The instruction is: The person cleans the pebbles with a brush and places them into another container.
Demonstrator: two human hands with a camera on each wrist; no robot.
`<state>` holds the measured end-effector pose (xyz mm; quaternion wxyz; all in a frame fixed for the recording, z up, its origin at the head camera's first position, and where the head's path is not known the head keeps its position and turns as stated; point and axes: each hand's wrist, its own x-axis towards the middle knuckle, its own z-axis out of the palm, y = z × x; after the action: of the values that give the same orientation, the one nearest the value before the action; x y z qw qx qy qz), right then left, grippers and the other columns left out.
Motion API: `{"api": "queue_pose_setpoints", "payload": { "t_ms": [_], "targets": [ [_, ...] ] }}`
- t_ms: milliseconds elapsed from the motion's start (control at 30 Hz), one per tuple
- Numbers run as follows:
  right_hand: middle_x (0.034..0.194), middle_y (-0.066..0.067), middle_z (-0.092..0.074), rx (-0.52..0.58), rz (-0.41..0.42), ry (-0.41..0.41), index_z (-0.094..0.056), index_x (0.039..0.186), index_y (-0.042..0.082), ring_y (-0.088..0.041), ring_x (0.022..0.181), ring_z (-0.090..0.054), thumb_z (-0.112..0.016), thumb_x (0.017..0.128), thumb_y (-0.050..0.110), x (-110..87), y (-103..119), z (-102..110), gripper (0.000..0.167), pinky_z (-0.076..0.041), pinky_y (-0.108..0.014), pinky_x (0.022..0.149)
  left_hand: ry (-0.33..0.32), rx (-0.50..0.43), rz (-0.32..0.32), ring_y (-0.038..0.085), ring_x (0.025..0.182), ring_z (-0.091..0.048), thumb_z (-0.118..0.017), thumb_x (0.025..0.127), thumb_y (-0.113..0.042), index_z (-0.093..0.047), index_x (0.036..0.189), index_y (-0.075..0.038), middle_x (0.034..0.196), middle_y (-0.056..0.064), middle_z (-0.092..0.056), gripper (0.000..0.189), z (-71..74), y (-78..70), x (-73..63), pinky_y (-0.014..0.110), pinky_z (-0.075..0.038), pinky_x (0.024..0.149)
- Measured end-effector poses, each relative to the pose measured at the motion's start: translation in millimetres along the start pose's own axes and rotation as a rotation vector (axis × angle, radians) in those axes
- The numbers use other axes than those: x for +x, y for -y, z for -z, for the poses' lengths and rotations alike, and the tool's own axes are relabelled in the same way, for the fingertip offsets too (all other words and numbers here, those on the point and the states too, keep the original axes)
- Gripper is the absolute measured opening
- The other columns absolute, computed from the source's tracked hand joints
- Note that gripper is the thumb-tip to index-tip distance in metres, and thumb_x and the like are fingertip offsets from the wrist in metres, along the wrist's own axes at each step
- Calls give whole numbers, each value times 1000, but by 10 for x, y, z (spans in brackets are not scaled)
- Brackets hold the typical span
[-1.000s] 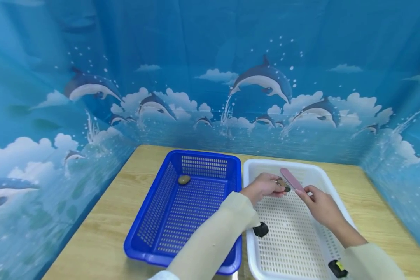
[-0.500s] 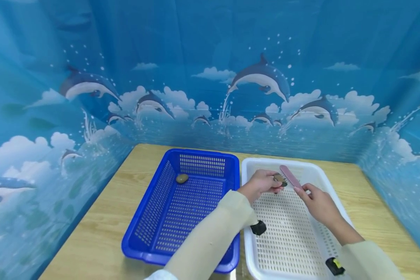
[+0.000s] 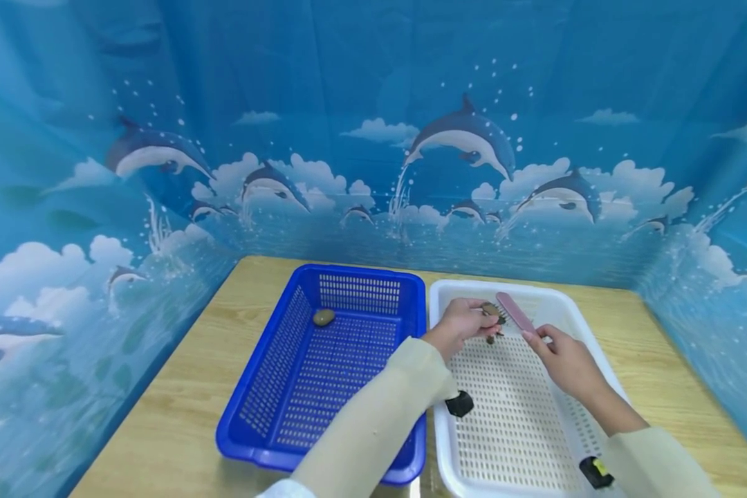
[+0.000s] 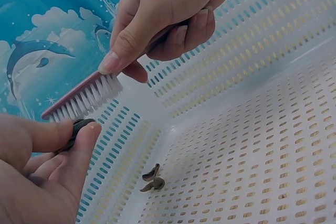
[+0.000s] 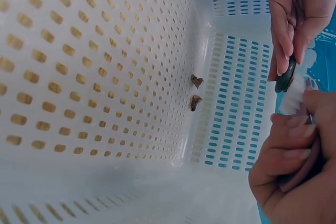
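Observation:
Over the far end of the white basket [image 3: 504,443], my left hand [image 3: 460,324] pinches a flat, dark oval stone [image 5: 286,77] between thumb and fingers. One side of it looks brown, the rim dark green-black. My right hand [image 3: 569,363] holds a pink-backed brush [image 3: 515,312] by its handle, thumb along the back. White bristles [image 4: 84,98] point down at the stone and seem to touch it in the left wrist view. Two small curled brown bits [image 4: 153,178] lie on the basket floor below the hands.
A blue basket [image 3: 324,453] stands left of the white one, with a smooth tan stone [image 3: 324,317] in its far left corner. Both are on a wooden table [image 3: 174,394]. A dolphin-print curtain [image 3: 361,124] encloses the back and sides.
My left hand has shifted slightly left and away, and the stone's brown side has turned in its fingers. The brush stays nearly in place. Small brown bits now show below the left hand.

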<state>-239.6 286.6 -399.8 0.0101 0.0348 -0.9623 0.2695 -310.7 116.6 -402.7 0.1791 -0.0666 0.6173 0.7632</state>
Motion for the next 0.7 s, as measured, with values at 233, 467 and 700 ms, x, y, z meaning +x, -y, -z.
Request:
{"api": "queue_pose_setpoints", "payload": {
  "t_ms": [233,467,700],
  "targets": [
    [55,2,-39,2,22,-10,-57,106,-1,-11,47,-34,-39,103,50,5,-6,-5,54,-31,-25,40,7,-2,8,14,66,-69,-65,88,8,-55,132,4,84,15,-70,45,9,-8,-13,23,-59,66],
    [55,3,-40,3,27,-1,-56,108,-1,-11,48,-34,-41,102,50,1,7,-6,54,-31,-25,41,57,-12,48,26,83,-72,-63,87,12,-50,136,5,84,21,-71,51,11,1,-23,25,-59,69],
    [53,4,-39,-2,49,-7,-56,106,0,-10,46,-32,-43,102,49,1,2,-12,50,-30,-25,40,66,56,54,25,79,-72,-65,86,12,-52,134,5,82,19,-71,51,11,-1,-25,28,-60,70]
  ]
}}
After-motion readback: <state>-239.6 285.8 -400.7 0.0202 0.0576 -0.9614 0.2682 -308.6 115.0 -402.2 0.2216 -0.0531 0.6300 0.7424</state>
